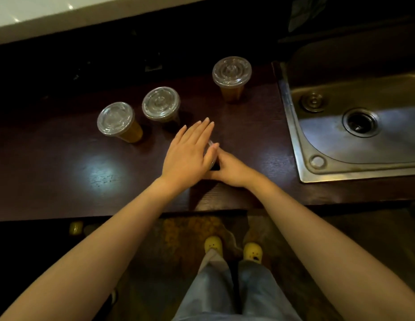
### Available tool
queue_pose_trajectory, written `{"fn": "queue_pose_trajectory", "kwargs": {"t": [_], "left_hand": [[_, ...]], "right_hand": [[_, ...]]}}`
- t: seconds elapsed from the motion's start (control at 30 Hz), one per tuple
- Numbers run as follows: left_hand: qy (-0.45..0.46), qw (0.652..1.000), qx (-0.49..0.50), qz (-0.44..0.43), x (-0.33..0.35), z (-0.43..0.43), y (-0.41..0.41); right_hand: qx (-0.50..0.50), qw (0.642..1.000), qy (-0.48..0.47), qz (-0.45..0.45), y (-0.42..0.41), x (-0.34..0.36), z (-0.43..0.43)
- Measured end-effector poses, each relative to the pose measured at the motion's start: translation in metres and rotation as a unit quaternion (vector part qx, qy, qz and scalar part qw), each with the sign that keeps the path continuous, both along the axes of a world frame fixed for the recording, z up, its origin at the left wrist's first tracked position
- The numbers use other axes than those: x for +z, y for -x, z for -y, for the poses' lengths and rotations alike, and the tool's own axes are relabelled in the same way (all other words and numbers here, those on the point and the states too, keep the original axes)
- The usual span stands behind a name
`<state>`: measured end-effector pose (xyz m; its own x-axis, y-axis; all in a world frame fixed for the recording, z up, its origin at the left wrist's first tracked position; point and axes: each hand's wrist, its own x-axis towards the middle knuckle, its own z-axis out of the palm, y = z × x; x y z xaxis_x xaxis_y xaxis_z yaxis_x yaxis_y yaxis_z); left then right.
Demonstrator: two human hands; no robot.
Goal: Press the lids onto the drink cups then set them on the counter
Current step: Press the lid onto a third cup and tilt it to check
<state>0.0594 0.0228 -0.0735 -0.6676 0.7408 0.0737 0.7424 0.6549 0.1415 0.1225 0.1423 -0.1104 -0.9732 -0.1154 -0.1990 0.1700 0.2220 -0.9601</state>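
Three clear cups of amber drink stand lidded on the dark counter: one at the left, one beside it, one farther back. My left hand lies flat, fingers together, palm down over a fourth cup's lid, of which only a sliver of clear rim shows. My right hand wraps around that cup's side from the right, under the left palm. The cup's body is almost wholly hidden by both hands.
A steel sink with a drain is set into the counter at the right, its rim close to my right hand. A pale raised ledge runs along the back. Below the counter's front edge are my legs and yellow shoes.
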Motion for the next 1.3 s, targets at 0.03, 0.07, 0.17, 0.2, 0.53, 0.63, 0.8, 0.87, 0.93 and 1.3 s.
{"fn": "queue_pose_trajectory", "kwargs": {"t": [0.03,0.07,0.17,0.2,0.53,0.63,0.8,0.87,0.93,1.3], "left_hand": [[0.003,1.000,0.001,0.000,0.001,-0.001,0.000],[0.006,1.000,0.000,0.006,0.002,-0.002,0.000],[0.012,1.000,-0.020,0.019,0.005,0.001,0.002],[0.026,0.999,-0.019,0.010,0.005,0.003,0.003],[-0.065,0.992,0.073,0.075,0.008,0.007,0.009],[-0.024,0.996,-0.032,0.080,0.012,0.017,0.019],[-0.015,0.990,0.128,0.051,0.005,0.007,0.018],[0.012,0.990,0.138,0.028,0.001,0.004,0.013],[0.012,0.992,0.128,0.018,0.001,0.004,0.013],[0.029,0.991,0.089,0.099,0.023,0.003,0.023]], "right_hand": [[0.011,1.000,-0.003,0.003,0.004,0.000,-0.002],[0.015,1.000,-0.006,0.003,0.006,-0.001,-0.004],[-0.003,1.000,-0.002,-0.016,0.006,-0.002,-0.003],[-0.023,0.999,-0.002,-0.025,0.005,-0.002,-0.001],[-0.170,0.983,-0.008,-0.070,-0.015,-0.014,0.037],[-0.103,0.992,0.005,-0.073,-0.004,-0.009,0.024],[-0.159,0.981,-0.035,-0.102,0.009,-0.013,0.037],[-0.192,0.974,-0.045,-0.114,0.007,-0.015,0.044],[-0.195,0.973,-0.046,-0.118,0.007,-0.018,0.045],[-0.135,0.983,-0.076,-0.099,0.013,-0.002,0.030]]}}
